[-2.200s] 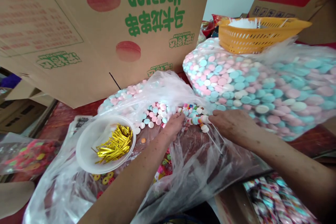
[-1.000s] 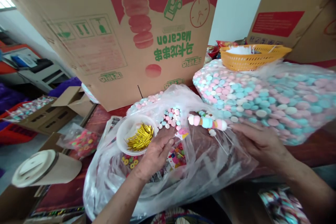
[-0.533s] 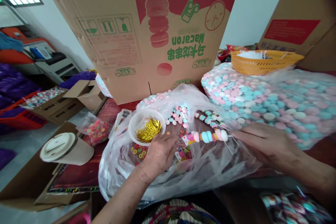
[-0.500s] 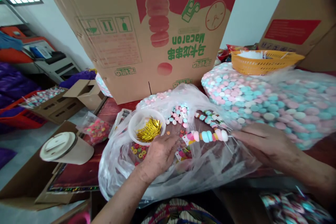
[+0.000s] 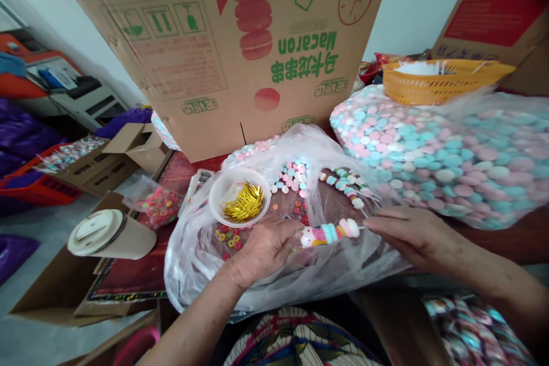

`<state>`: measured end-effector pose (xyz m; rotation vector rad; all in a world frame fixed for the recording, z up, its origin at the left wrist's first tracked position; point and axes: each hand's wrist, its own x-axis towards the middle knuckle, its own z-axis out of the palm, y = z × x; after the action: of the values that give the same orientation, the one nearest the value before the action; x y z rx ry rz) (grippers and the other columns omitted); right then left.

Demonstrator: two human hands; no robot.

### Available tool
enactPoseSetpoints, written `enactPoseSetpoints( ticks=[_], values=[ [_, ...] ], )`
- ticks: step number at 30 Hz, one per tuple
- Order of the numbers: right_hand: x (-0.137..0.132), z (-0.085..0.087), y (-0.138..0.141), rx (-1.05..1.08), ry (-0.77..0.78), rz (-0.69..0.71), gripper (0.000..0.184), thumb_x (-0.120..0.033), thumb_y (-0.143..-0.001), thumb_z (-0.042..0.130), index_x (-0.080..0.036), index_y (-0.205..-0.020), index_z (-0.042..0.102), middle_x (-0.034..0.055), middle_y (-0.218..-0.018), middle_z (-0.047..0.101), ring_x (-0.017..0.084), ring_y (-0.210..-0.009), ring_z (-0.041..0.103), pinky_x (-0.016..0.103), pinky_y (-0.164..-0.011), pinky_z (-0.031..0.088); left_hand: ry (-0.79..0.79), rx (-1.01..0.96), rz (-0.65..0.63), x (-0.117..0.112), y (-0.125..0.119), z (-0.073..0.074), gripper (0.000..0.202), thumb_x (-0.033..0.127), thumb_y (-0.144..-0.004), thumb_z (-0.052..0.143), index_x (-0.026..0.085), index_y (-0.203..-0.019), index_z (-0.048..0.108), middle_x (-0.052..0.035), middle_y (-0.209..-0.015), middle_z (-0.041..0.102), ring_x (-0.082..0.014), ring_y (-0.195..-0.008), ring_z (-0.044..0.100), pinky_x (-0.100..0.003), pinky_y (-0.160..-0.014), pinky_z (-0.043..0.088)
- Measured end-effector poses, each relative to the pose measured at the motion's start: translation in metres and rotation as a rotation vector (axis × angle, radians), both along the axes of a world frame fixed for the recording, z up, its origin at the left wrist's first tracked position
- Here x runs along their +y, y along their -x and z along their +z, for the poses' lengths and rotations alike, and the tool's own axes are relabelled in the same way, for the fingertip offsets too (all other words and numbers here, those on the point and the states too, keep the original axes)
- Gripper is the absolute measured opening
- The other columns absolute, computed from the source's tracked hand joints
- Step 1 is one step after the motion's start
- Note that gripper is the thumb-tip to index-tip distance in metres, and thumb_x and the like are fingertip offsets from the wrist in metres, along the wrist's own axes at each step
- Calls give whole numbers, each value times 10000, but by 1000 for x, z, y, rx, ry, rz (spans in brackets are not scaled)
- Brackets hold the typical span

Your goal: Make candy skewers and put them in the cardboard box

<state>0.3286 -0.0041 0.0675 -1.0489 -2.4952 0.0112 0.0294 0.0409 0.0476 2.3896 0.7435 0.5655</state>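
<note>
A marshmallow skewer (image 5: 341, 230) in pink, blue and white lies level between my hands, over the clear plastic sheet. My right hand (image 5: 414, 234) pinches its bare stick end on the right. At the other end, my left hand (image 5: 270, 245) closes its fingers on a printed clear wrapper (image 5: 311, 238), which covers the skewer's left part. Just behind my left hand stands a white bowl (image 5: 214, 206) holding gold twist ties (image 5: 244, 204). Loose marshmallows (image 5: 294, 174) and ring-shaped candies (image 5: 227, 234) lie near it. More skewers (image 5: 343, 183) rest behind the held one.
A large cardboard box (image 5: 171, 68) rises at the back. To the right is a big bag of marshmallows (image 5: 429, 154) with a yellow basket (image 5: 420, 88) on it. A lidded cup (image 5: 128, 235) stands left. Wrapped skewers (image 5: 480, 326) lie low at the right.
The wrapper now covers more of the skewer's left part. My right hand and the skewer have shifted left, closer to my left hand. The camera view has tilted slightly downward.
</note>
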Motion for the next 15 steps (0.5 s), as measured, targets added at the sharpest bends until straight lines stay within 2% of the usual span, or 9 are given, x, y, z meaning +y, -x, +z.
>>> enactPoseSetpoints(
  ticks=[2, 4, 7, 10, 15],
  values=[
    [1, -1, 4, -25, -12, -24, 248, -124, -901, 383, -164, -946, 623, 61, -763, 627, 160, -692, 597, 252, -575, 433, 38, 15, 14, -1, 0, -1, 351, 332, -984, 305, 214, -1160, 585, -71, -951, 686, -201, -883, 636, -323, -806, 466],
    [3, -1, 5, -28, 0, -53, 249, -119, -902, 385, -156, -951, 626, 72, -799, 642, 168, -742, 614, 255, -607, 444, 93, 55, 17, -1, -1, -1, 360, 436, -953, 393, 220, -1180, 569, -60, -932, 689, -203, -848, 634, -310, -773, 468],
    [7, 0, 8, -25, 78, -20, 239, -137, -906, 395, -163, -937, 631, 63, -805, 651, 160, -737, 614, 247, -608, 432, 144, 224, 68, -1, -6, -2, 471, 583, -801, 590, 210, -1088, 603, -34, -838, 681, -211, -759, 619, -287, -672, 447],
    [7, 4, 14, -72, 162, 49, 249, -136, -897, 397, -178, -881, 642, 30, -714, 620, 142, -633, 571, 241, -559, 380, 146, 413, 122, -1, -15, -3, 422, 593, -785, 596, 204, -945, 625, -22, -791, 670, -205, -709, 608, -269, -612, 400],
    [4, 11, 25, -66, 377, 125, 260, -151, -915, 397, -187, -925, 654, 26, -773, 654, 131, -686, 602, 227, -601, 391, 157, 493, 22, 2, -23, -4, 436, 575, -745, 656, 204, -969, 612, -30, -868, 682, -212, -756, 620, -263, -616, 382]
  ],
)
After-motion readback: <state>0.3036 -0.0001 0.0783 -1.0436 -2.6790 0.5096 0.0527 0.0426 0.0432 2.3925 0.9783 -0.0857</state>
